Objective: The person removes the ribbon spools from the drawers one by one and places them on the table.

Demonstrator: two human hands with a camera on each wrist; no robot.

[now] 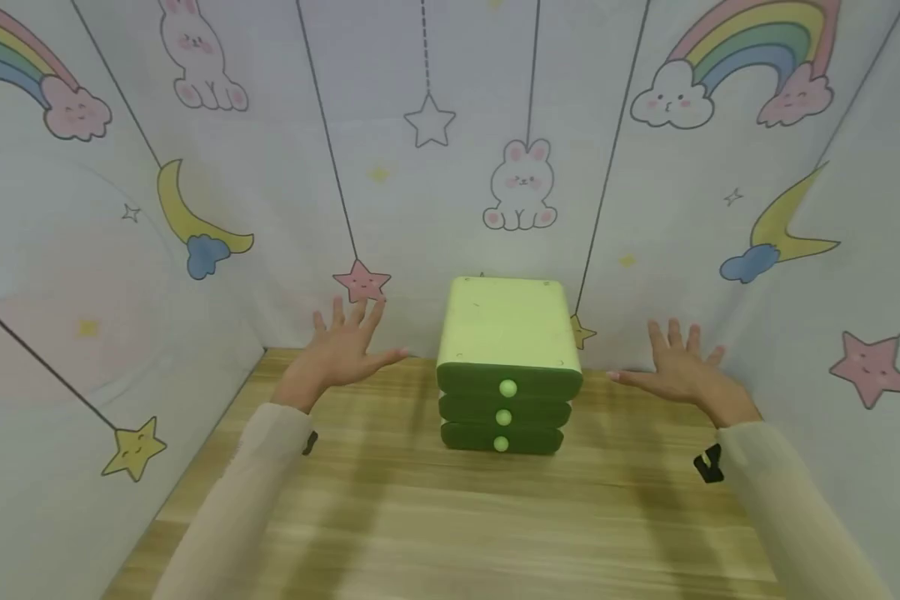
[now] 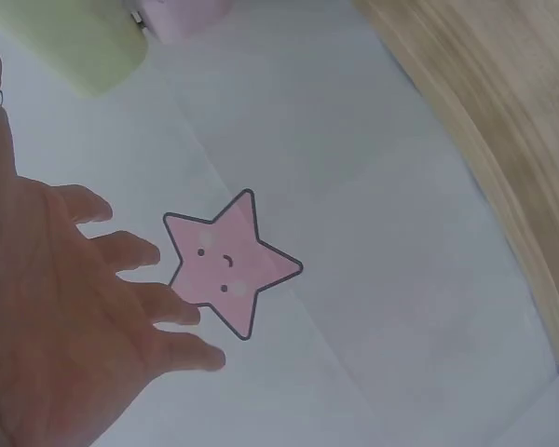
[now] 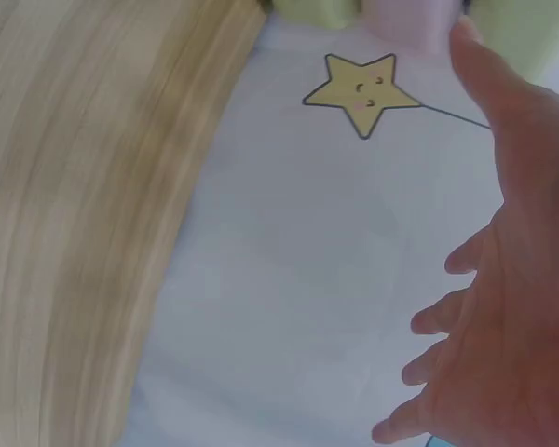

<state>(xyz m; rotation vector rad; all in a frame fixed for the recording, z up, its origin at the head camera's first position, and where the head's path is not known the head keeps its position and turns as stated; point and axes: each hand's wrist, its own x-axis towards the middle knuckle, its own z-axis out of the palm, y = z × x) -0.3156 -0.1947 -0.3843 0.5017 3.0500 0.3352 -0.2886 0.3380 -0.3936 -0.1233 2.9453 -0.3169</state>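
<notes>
A small drawer cabinet (image 1: pixel 507 325) with a pale green top and three dark green drawer fronts, each with a round light knob, stands on the wooden table against the back sheet. All three drawers look closed. To its left, my left hand (image 1: pixel 341 350) is held up with fingers spread, touching nothing. On the other side my right hand (image 1: pixel 682 371) is likewise raised, fingers spread and holding nothing. Both wrist views show bare palms, the left hand (image 2: pixel 74 298) and the right hand (image 3: pixel 522 270), with part of the cabinet (image 2: pixel 84 47) at the top edge.
White sheets (image 1: pixel 435 217) printed with rabbits, stars, moons and rainbows enclose the left, back and right sides. The wood-grain table (image 1: pixel 450 525) reaches to the foot of these sheets. A black strap piece (image 1: pixel 709 464) hangs by the right sleeve.
</notes>
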